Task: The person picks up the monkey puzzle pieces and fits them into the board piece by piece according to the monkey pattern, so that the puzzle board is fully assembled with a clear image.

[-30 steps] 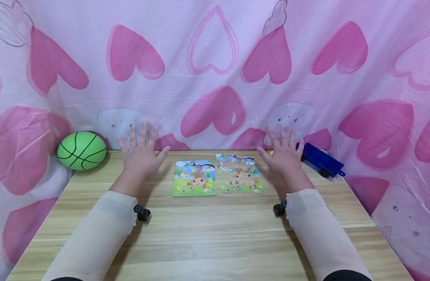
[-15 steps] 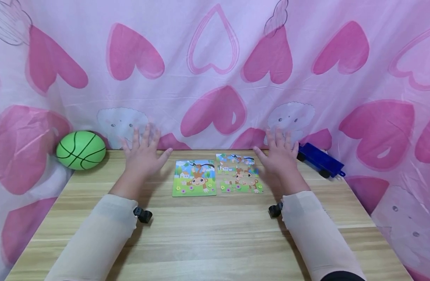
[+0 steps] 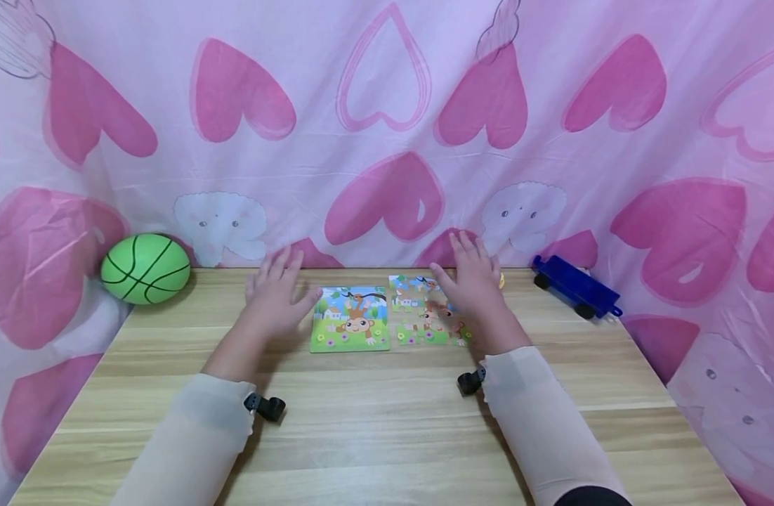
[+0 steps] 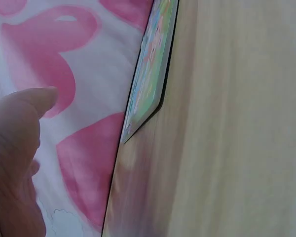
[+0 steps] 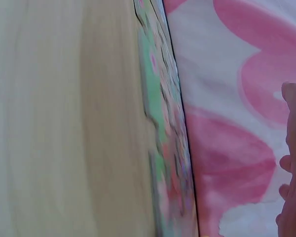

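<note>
A square picture board (image 3: 350, 320) with a cartoon monkey lies flat on the table. Right beside it are loose jigsaw puzzle pieces (image 3: 425, 327) with the same kind of picture, laid out in a rough square with gaps. My left hand (image 3: 274, 299) is above the table at the board's left, fingers spread, thumb tip near the board's upper left corner; it holds nothing. Over the right part of the pieces hovers my right hand (image 3: 477, 284), also with fingers extended and nothing held, hiding some pieces. The left wrist view shows the board's edge (image 4: 155, 74) and my thumb (image 4: 39, 98).
A green ball (image 3: 145, 269) with black lines sits at the table's back left. At the back right stands a blue toy wagon (image 3: 576, 284) with black wheels. A pink heart-patterned curtain (image 3: 387, 190) hangs along the back edge of the wooden table (image 3: 374, 436).
Both hands have moved inward and lower, the left toward the board and the right over the puzzle pieces. The board and pieces lie where they were.
</note>
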Available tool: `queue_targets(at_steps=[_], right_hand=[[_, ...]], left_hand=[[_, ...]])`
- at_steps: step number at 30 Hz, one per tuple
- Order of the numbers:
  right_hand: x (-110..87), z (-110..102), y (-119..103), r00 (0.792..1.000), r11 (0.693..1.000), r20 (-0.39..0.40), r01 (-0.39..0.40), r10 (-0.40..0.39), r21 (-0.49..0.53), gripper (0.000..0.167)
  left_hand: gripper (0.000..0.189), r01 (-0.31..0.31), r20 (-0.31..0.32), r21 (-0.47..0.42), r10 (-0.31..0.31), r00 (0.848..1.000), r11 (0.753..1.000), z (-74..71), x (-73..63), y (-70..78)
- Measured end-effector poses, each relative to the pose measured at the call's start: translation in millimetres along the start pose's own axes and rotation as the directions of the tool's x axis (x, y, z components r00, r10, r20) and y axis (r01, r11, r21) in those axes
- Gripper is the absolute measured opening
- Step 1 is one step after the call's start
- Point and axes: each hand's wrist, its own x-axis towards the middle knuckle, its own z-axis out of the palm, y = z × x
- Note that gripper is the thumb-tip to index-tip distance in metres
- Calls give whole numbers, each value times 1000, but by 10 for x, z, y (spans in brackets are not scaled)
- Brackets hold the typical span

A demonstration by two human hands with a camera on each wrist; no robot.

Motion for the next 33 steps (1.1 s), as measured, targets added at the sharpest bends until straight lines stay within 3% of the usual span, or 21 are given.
queue_targets(at_steps=[5,8,16,25,33], right_hand=[[36,116,-169,999,997,-23,29,-27,77,86],[72,170,-284,999,991,-19,31,-29,132,83],[182,343,-447,997,970,65,35,-52,242,76],[224,442,-419,965,860,255,-81,-59,504,65],[230,428,-362,921,823,389,-226,7,521,64]], left_hand=[[95,-73,40,-35,75,996,997,75,-84,-1],[93,-105,72,-102,113,991,989,106,-125,-17],[88,-121,188,-238,168,968,964,169,-188,-56],[86,-138,299,-264,217,929,955,154,-271,-149],[88,-149,351,-237,228,908,960,139,-283,-173]])
